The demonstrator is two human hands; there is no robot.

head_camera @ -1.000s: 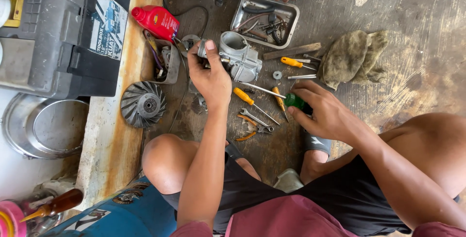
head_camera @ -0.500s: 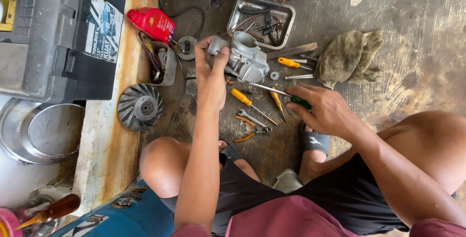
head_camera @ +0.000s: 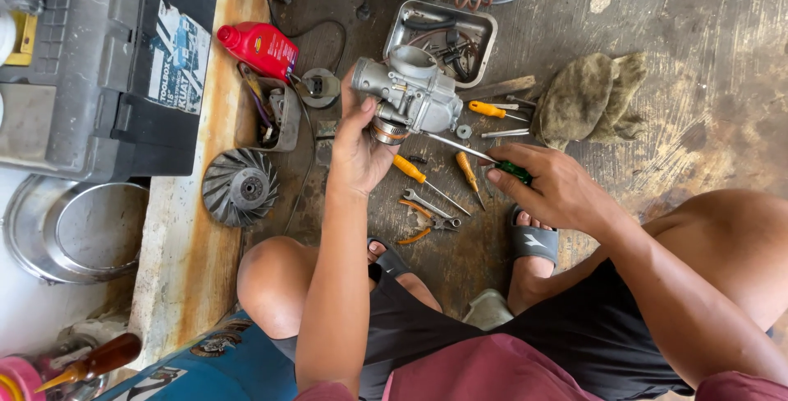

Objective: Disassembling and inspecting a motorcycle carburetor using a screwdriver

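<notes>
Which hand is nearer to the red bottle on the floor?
Left. The left hand holds the carburetor just right of the red bottle; the right hand grips a green-handled screwdriver farther right.

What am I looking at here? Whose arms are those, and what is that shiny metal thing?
The camera sits on a person's head and looks down, so the arms and knees are that person's own. They squat on a dirty floor. The left hand holds up a grey metal engine part. The right hand holds a green-handled screwdriver with its tip against that part. On the floor lie orange screwdrivers, a wrench, a metal tray of small bits, a rag, a red bottle and a round fan wheel. A grey toolbox sits at the left.
</notes>
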